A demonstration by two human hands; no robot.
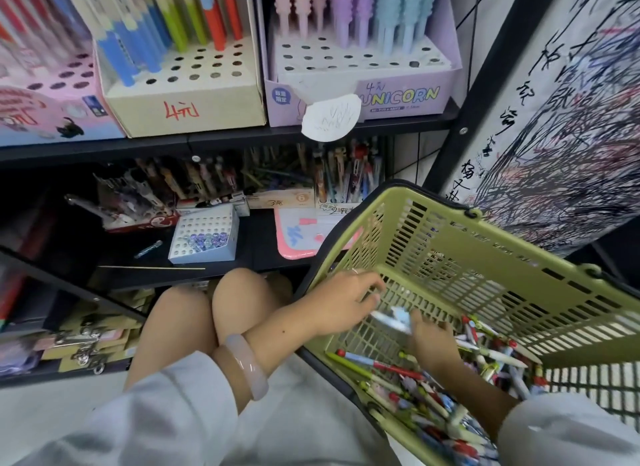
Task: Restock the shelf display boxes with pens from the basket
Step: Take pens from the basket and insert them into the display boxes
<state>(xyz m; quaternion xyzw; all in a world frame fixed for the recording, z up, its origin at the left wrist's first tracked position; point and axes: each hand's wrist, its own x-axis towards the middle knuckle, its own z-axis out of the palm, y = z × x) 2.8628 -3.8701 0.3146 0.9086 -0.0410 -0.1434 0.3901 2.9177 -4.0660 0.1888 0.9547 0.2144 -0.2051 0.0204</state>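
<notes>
Head view, read left to right. On the upper shelf stand the pink cardboard display box [52, 98], the cream cardboard display box with red price writing [187, 101] holding blue, green and red pens at its back rows, and the lilac "UNICORN" display box [367, 94] with pastel ridged pens; in all three the front holes stand unfilled. On the lower shelf lies the small white perforated display box [204, 235], tilted, with a few purple-capped pens.

Below, the left hand [341, 301], a pale pink bangle [247, 365] on its wrist, reaches over the rim into the olive-green slotted plastic basket [485, 257], fingers curled; the right hand [433, 341] lies beside it over the loose heap of multicoloured pens [415, 379]. Between the two hands shows a blurred pale blue-and-white object [394, 318]; which grip holds it cannot be told, nor whether either grip is closed on a pen.

Step in hand, as judged: sorting out pens of one kind. Done well, matching pens are gathered with tips pointing one way, drawn lengthwise out of the heap so neighbours do not spill over the tilted rim, then matched to the box carrying the same design before insertion.
</notes>
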